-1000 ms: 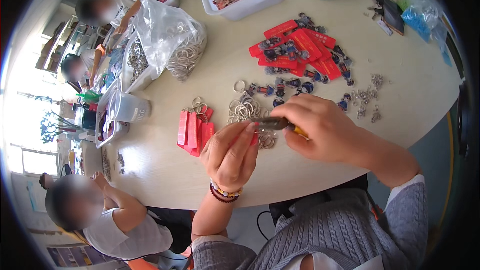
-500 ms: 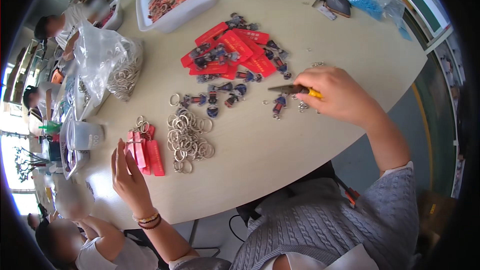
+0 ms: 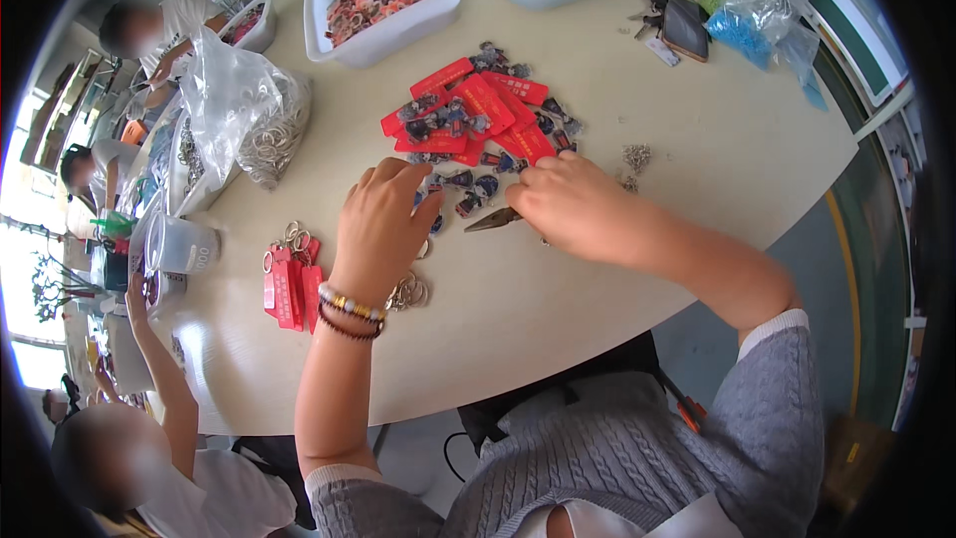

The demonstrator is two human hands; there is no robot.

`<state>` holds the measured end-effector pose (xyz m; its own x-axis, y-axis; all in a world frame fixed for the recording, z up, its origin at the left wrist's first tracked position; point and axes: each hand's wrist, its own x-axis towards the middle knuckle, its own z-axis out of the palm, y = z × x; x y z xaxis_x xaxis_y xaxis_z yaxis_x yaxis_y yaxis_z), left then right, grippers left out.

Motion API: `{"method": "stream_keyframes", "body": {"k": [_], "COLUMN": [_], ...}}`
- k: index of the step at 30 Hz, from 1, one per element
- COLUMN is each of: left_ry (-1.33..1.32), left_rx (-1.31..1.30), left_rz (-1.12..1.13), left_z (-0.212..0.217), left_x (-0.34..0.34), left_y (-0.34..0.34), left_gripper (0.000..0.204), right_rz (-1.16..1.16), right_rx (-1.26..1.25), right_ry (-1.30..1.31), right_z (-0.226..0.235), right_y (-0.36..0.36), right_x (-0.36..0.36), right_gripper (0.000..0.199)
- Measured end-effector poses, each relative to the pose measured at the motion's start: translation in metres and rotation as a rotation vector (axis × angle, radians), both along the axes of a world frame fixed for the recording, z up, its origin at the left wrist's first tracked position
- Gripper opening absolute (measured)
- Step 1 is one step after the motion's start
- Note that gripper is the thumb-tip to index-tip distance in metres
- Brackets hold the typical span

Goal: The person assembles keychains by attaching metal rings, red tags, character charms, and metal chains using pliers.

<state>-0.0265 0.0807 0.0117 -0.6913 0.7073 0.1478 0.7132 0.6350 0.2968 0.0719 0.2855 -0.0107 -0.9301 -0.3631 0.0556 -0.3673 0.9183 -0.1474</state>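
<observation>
My left hand, beaded bracelets at its wrist, hovers over the middle of the table. Its fingers are bent, with thumb and forefinger apart beside several small flat figure charms. Under it, split key rings are mostly hidden. My right hand is closed round a pair of pliers, whose dark jaws point left. Beyond both hands lies a pile of red tags with more figure charms on and around it. Red tags with rings attached lie left of my left wrist.
A white tub of orange-red pieces stands at the back. To the left are a clear bag of metal rings and a plastic cup. Tiny metal rings lie at right, keys and a dark case farther back. Other people sit at left.
My left hand has moved right and away from me, from the red tags with rings to the loose charms. My right hand has carried the pliers left, closer to it.
</observation>
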Motion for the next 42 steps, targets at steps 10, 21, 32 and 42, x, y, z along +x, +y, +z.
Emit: {"method": "stream_keyframes", "body": {"k": [10,21,32,42], "left_ry": [0.02,0.06,-0.002,-0.049], "left_rx": [-0.052,-0.098,-0.172,0.3], "left_rz": [0.109,-0.402,-0.393,-0.439], "left_z": [-0.01,-0.026,-0.016,-0.004], "left_x": [-0.07,-0.064,-0.053,-0.027], "left_y": [0.046,0.089,0.085,0.081], "left_gripper": [0.042,0.047,0.042,0.041], "right_rz": [0.086,0.03,-0.246,-0.125], "right_rx": [0.029,-0.378,-0.855,-1.195], "right_ry": [0.327,0.355,0.089,-0.052], "right_z": [-0.014,0.004,0.035,0.014], "right_y": [-0.006,0.018,0.05,0.059], "right_x": [0.005,0.001,-0.007,-0.018], "right_gripper": [0.012,0.016,0.016,0.024]}}
